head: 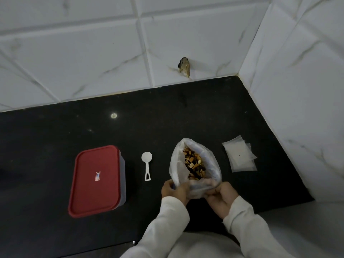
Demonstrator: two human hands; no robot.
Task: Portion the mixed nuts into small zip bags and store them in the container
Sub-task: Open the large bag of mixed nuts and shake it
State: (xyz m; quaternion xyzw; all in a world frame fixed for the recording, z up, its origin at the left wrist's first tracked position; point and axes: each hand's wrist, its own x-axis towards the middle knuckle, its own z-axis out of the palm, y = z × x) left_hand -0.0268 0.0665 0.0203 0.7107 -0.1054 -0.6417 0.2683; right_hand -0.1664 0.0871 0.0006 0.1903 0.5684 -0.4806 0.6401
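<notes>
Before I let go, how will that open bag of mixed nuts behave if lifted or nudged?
Probably floppy: the bag of mixed nuts is thin crinkled plastic, its near rim gripped by the left hand and right hand. Likely sags under its load when lifted. Its mouth gapes, so a nudge could tip it and spill nuts.

I'm in a home kitchen: a black stone counter [55,131] fills a corner, white marbled wall tiles [89,53] rise behind and right of it, and a red-lidded food box [96,180] and scoop [147,164] lie on it.
</notes>
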